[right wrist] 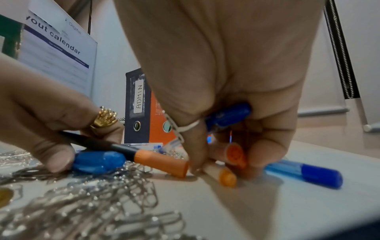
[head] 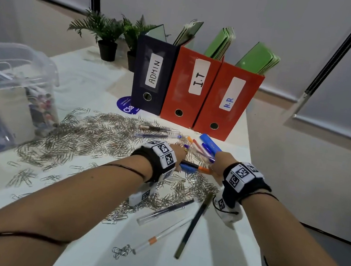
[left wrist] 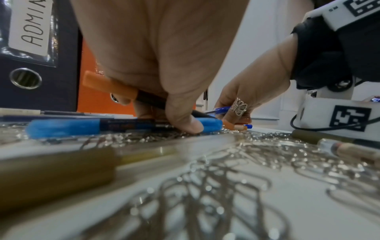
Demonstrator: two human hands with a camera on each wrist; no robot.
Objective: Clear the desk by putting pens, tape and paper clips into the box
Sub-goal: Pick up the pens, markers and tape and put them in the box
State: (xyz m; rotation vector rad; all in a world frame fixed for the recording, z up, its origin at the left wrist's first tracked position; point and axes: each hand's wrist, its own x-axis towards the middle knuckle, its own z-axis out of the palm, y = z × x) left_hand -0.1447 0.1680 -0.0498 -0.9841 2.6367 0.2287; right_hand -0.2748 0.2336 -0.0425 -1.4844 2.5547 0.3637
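- The left hand (head: 178, 156) is low over the counter (head: 205, 265), its grip closed round a black pen with an orange cap (right wrist: 144, 155) and a blue marker (left wrist: 82, 126).
- The right hand (head: 219, 164) faces it, just beside, its grip closed round a bunch of pens (head: 202, 149) with blue and orange caps.
- The capped ends of both hands' pens nearly meet.
- A wide heap of paper clips (head: 90, 137) covers the counter under and left of the hands.
- Three loose pens (head: 178, 221) lie nearer the person.
- The box (head: 7, 90), clear plastic and open, stands at the far left, already holding items.
- Three binders (head: 192, 84) stand behind the hands.
- No tape can be made out.
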